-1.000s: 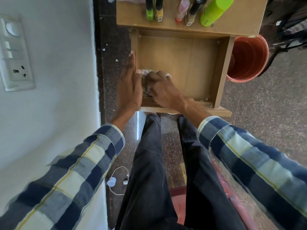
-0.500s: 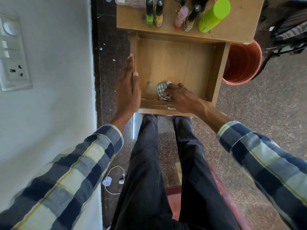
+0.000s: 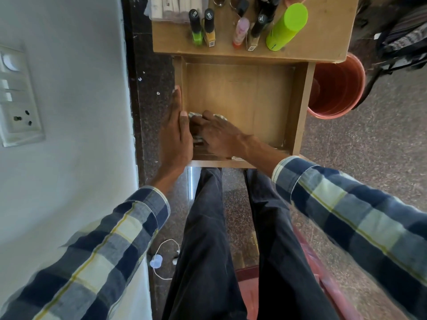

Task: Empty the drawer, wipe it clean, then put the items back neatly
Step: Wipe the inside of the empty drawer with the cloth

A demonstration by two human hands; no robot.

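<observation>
The wooden drawer [image 3: 300, 107] stands pulled out below the tabletop, with nothing lying on its bare bottom. My left hand [image 3: 176, 132] lies flat along the drawer's left wall, fingers straight. My right hand [image 3: 219, 135] presses a checked cloth [image 3: 193, 115] onto the drawer bottom in the near left corner; the hand hides most of the cloth. On the tabletop [image 3: 323, 42] stand the removed items: a lime green bottle [image 3: 286, 27], several nail polish bottles [image 3: 196, 26], a pink bottle [image 3: 240, 31] and a clear box [image 3: 166, 8].
A white wall with a switch plate [image 3: 16, 98] is at the left. A red-brown bucket [image 3: 337, 88] stands right of the drawer. White earphones [image 3: 161, 259] lie on the speckled floor by my legs. A bag [image 3: 402, 38] sits at the far right.
My right hand has slid the cloth from the drawer's near middle to its near left corner, against the left hand. The left hand has stayed on the drawer's left wall.
</observation>
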